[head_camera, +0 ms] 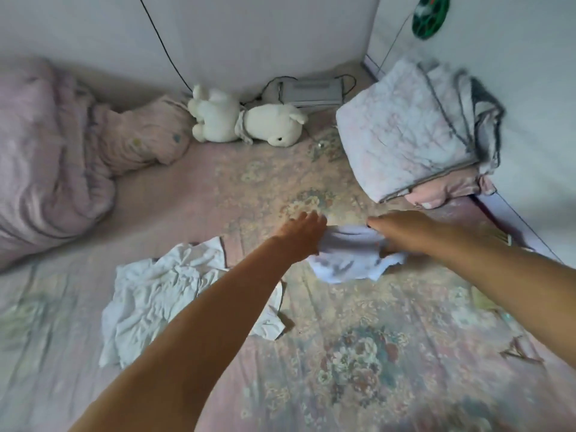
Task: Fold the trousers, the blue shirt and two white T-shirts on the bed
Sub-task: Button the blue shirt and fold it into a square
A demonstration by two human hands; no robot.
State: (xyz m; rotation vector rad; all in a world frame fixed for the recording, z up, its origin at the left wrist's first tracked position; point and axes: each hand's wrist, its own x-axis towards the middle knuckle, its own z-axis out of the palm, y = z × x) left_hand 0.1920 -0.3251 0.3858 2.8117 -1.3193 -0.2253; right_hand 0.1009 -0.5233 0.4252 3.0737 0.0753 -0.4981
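A small folded pale garment [349,260], white with a bluish tint, is held a little above the flowered bed sheet [358,353] between both hands. My left hand [300,233] holds its left edge, fingers stretched forward over the cloth. My right hand [402,232] grips its right edge, thumb under the fabric. A crumpled white T-shirt [156,294] lies unfolded on the sheet to the left, partly under my left forearm. The picture is blurred. I see neither trousers nor a clearly blue shirt.
A white plush toy [246,120] lies at the back by the wall, beside a pink pillow [143,135] and a bunched pink duvet [46,157]. A folded quilt [411,126] sits at the back right. A grey device with cables [308,92] rests against the wall.
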